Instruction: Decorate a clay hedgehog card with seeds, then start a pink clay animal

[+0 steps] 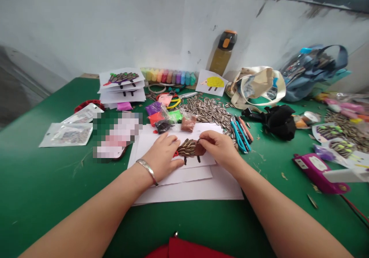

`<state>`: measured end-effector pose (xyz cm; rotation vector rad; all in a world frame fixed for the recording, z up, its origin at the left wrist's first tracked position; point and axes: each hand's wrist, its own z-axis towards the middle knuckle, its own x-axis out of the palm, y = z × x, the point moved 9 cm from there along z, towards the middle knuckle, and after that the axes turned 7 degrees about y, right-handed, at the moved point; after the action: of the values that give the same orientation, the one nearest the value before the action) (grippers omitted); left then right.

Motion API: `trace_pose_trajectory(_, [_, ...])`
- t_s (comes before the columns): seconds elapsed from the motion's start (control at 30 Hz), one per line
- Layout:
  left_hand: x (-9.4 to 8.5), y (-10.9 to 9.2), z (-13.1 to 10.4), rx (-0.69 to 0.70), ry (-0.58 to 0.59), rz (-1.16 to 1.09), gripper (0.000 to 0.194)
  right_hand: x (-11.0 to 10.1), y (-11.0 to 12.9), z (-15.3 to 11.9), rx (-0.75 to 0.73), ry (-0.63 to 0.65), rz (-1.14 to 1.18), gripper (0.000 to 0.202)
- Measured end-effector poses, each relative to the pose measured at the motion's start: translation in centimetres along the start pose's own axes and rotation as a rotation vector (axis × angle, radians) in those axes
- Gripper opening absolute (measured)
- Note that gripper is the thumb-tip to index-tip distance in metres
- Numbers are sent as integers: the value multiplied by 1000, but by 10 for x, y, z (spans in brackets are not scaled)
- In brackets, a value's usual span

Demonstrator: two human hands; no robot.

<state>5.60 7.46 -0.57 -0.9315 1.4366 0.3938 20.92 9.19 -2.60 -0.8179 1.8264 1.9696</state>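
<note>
Far left of the grip: two clear-fronted packets (67, 135), laid flat. Beyond the left hand, on that side: a stack of pictures (123, 95), the top one bearing a seed-covered body, a red tip and dark legs.

Left hand (165, 155): palm down, fingers loosely spread, rested on the white sheets (187, 190); nothing is seen to be held in it. A silver bracelet (147, 171) is worn at its wrist.

Just beyond the hands: small bags of coloured material, among them a black bag (163, 126) and a brown bag (188, 123).

Between the hands: the picture in work, laid flat on the sheets. A red piece (175, 154) is set at its left end, and two dark legs are in place below. The left and middle of the body are covered by overlapping striped seeds (187, 147); the brown patch (200, 149) at the right end is left uncovered. Coverage is judged to be well past half.

Right hand (218, 145): thumb and forefinger brought into a narrow pinch at the brown patch; whether a seed is held between them cannot be told.

Beyond the right hand: a loose seed pile (206, 108), a picture with a yellow body (215, 82) and a bottle (224, 54). To its right: blue-handled scissors (240, 137), then a black pouch (279, 122) and a magenta device (315, 171).
</note>
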Motion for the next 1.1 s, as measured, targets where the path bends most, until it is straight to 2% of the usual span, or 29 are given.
trace_pose_trajectory(0.23, [-2, 2, 0, 2, -15, -50, 39, -5, 2, 2, 8, -71, 26, 12])
trace_pose_trajectory(0.4, [0, 4, 1, -9, -9, -57, 43, -5, 3, 2, -4, -69, 57, 12])
trace_pose_trajectory(0.8, [1, 7, 0, -18, -29, -52, 45, -2, 8, 4, -47, -115, -70, 15])
trace_pose_trajectory(1.1, [1, 2, 1, -9, 11, -8, 42, 1, 10, 2, -84, -118, -141, 16])
